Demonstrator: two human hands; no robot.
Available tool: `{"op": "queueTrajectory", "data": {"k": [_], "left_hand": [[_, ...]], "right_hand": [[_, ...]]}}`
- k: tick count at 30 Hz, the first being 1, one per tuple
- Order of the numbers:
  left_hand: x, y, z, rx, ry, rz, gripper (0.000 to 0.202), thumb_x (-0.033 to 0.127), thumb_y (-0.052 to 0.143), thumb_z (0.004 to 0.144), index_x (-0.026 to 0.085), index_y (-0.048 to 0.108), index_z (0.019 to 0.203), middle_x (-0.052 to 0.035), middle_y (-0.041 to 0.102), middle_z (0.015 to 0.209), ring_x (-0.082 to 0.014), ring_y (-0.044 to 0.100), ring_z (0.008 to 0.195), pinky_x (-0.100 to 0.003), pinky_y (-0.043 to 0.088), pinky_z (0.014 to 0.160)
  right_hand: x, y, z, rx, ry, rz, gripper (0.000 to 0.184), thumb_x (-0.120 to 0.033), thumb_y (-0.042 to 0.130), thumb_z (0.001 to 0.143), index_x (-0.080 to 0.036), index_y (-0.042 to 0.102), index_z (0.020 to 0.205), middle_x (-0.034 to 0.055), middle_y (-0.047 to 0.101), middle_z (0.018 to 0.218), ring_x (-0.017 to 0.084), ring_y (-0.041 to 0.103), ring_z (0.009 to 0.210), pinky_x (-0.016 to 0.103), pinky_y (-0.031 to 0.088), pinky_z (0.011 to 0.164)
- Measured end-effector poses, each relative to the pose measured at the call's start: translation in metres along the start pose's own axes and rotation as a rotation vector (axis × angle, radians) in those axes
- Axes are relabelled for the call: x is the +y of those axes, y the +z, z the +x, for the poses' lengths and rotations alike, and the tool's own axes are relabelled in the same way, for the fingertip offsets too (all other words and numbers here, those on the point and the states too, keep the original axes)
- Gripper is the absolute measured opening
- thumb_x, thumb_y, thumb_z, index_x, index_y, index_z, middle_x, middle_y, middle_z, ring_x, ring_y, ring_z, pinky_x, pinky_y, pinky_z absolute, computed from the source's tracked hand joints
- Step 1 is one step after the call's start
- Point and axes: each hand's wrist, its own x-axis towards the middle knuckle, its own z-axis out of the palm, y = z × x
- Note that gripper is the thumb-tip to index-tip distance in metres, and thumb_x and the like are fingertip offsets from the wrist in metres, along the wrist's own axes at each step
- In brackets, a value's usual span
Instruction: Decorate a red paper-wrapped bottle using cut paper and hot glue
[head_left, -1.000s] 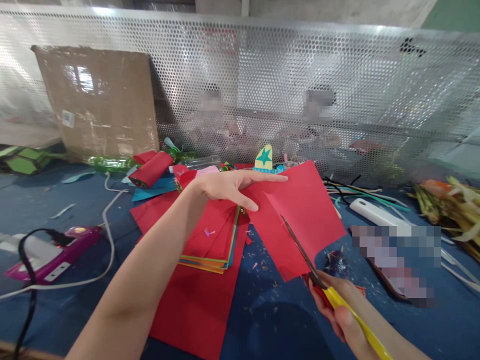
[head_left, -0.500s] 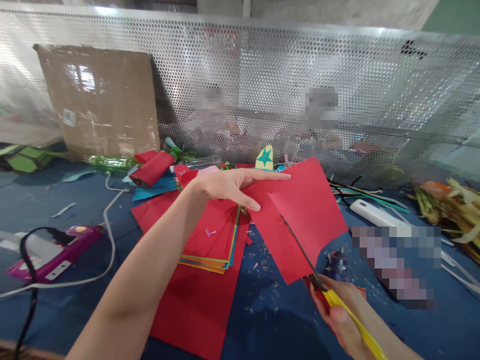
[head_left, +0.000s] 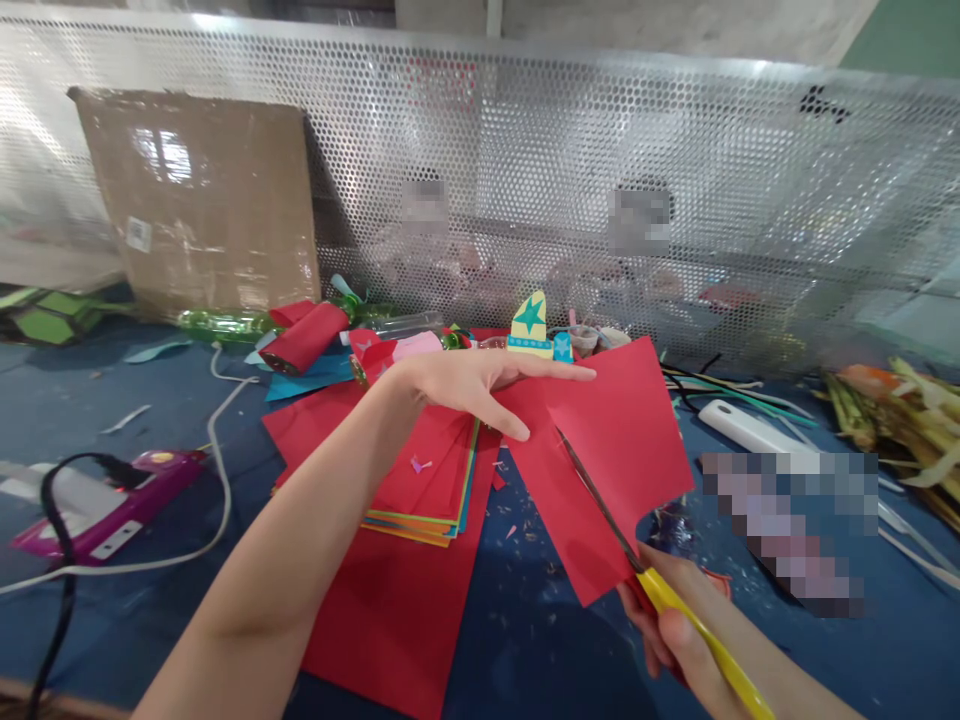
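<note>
A sheet of red paper [head_left: 630, 440] is held up above the table, tilted, with a long slit running into it. My left hand [head_left: 480, 385] grips its upper left part, thumb and index finger showing on the near face; the other fingers are hidden. In my right hand [head_left: 682, 620] is a pair of scissors [head_left: 656, 590] with a yellow handle, its dark blade lying along the slit. Below my left forearm sits a stack of coloured paper [head_left: 420, 480], red on top, over a larger red sheet [head_left: 390, 620] on the blue table.
Behind the hands stand a yellow paper piece with a green star [head_left: 530, 318] and a red paper roll [head_left: 304, 338]. A purple power strip [head_left: 112, 510] and cables lie left, a white strip [head_left: 750, 430] right. Cardboard [head_left: 202, 200] leans on a perforated metal screen [head_left: 540, 130].
The red paper and my left hand have dropped slightly toward me. The scissors' blade sits a little further along the slit, and the sheet's lower corner hangs lower.
</note>
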Motion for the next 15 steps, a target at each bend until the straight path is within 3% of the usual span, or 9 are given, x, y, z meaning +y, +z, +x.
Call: {"op": "queueTrajectory", "data": {"k": [8,15], "left_hand": [[0.0007,-0.0002,-0.0017,0.016,0.011,-0.018,0.070,0.025,0.070,0.077,0.030,0.040,0.140,0.0010,0.035,0.151,-0.0236,0.022,0.143,-0.039,0.017,0.117],[0.0004,0.0001,-0.0015,0.023,0.001,-0.030,0.071,0.026,0.071,0.076,0.031,0.041,0.139,0.0010,0.037,0.150,-0.0252,0.023,0.142,-0.040,0.019,0.116]], "right_hand": [[-0.0014,0.0018,0.0036,0.080,-0.010,-0.015,0.069,-0.082,0.025,0.078,-0.020,0.054,0.083,-0.0023,0.041,0.057,0.011,0.037,0.046,0.023,0.032,0.039],[0.0032,0.0005,0.0032,0.081,-0.022,-0.051,0.067,-0.079,0.026,0.080,-0.021,0.059,0.085,-0.0015,0.042,0.057,0.013,0.040,0.049,0.025,0.040,0.046]]}}
